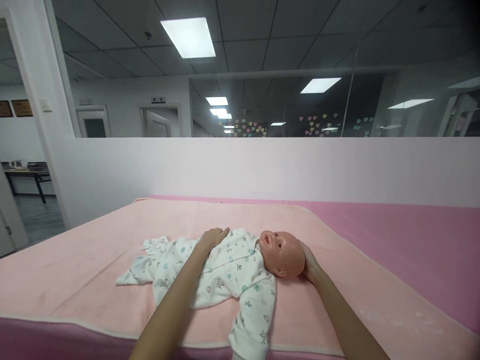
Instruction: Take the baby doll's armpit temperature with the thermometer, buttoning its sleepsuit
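Note:
A baby doll (283,255) lies on its back across a peach-pink blanket (93,240), its bald head to the right. It wears a white sleepsuit (225,275) printed with small animals and green dots. The near sleeve reaches down past the mattress edge, and the legs point left. My left hand (215,237) lies flat on the doll's belly, fingers stretched toward the far side. My right hand (309,262) cups the back and crown of the doll's head; its fingers are mostly hidden behind and under the head.
A pink mattress (423,240) shows under the blanket at the right and along the front edge. Behind it stands a low white wall (262,167) with a glass window above. At the left, a doorway opens toward a dark-legged table (28,172).

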`<state>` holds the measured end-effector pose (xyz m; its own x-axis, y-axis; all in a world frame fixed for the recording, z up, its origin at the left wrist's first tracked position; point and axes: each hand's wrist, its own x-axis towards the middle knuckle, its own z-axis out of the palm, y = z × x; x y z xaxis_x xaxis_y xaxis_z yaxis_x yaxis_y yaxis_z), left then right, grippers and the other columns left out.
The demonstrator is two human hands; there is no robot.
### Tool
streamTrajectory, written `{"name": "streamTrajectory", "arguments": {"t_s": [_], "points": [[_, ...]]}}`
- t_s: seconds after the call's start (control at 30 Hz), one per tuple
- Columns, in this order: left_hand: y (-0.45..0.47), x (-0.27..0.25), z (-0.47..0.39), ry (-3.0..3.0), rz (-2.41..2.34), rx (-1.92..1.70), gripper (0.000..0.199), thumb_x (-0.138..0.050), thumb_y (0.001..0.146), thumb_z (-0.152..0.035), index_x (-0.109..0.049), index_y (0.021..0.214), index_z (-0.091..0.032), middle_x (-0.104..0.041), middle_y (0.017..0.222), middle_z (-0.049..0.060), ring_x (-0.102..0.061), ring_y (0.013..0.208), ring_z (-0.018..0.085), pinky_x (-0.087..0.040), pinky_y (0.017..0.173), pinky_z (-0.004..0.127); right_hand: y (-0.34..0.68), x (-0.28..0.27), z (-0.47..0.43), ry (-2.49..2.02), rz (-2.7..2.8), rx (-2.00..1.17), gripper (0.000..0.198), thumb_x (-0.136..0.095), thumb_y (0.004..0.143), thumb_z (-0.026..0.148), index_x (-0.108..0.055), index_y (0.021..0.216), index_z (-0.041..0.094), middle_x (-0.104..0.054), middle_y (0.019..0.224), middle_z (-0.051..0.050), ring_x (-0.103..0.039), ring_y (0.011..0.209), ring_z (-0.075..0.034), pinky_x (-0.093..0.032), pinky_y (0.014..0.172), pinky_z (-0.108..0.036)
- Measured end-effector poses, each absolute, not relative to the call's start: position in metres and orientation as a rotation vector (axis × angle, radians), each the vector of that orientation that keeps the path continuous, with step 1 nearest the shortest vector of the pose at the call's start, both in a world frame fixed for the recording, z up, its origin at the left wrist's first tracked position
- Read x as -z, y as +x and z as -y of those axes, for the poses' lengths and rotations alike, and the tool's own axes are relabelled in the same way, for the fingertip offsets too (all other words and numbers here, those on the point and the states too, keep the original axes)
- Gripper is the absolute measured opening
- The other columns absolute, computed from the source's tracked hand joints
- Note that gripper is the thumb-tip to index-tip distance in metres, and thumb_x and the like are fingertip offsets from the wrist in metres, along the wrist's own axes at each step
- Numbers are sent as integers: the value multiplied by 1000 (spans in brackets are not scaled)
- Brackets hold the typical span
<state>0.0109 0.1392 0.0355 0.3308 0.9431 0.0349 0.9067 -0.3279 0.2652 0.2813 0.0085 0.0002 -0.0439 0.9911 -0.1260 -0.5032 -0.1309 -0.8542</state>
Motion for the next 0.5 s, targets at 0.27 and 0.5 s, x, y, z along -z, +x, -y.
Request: {"name": "streamTrajectory", "arguments": {"t_s": [0.27, 0.5], "points": [[10, -35, -140, 2413, -1674, -288, 67, -12, 79, -61, -61, 91, -17, -62, 104, 12, -57, 96, 27, -43, 76, 34, 281, -5, -5, -867, 713, -1597, 42, -52, 77, 41, -56, 110, 14, -59, 114, -11, -55, 104, -25, -42, 92, -38], [10, -33, -143, 2406, -1679, -282, 69, -10, 78, -63, -61, 91, -18, -63, 103, 11, -57, 94, 27, -43, 76, 35, 283, -2, -7, -898, 729, -1575, 45, -53, 76, 43, -56, 110, 14, -58, 115, -12, -55, 104, -26, -42, 93, -38]]}}
